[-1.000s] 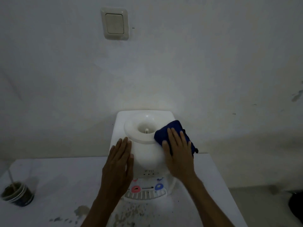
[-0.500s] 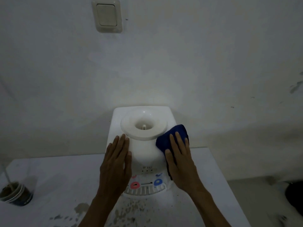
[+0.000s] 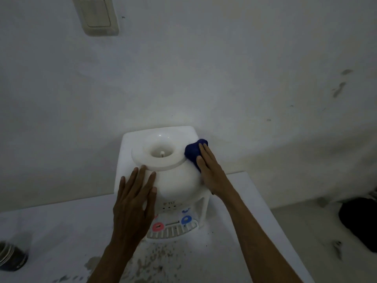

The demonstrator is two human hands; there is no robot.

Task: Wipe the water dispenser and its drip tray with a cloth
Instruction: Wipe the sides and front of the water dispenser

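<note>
A white table-top water dispenser stands against the wall, its round bottle seat open on top. At its foot is the slatted drip tray, below a pink tap and a blue tap. My left hand lies flat, fingers spread, on the dispenser's left front. My right hand presses a dark blue cloth against the dispenser's right shoulder, just beside the seat's rim. Most of the cloth is hidden under my palm.
The dispenser sits on a white table with dark speckled dirt in front of the tray. A dark cup stands at the table's left edge. A wall switch is high up. A black object lies on the floor at right.
My right hand has slid the cloth along the dispenser's right side, up and back toward the wall. The left hand has stayed on the left front. The view has shifted closer.
</note>
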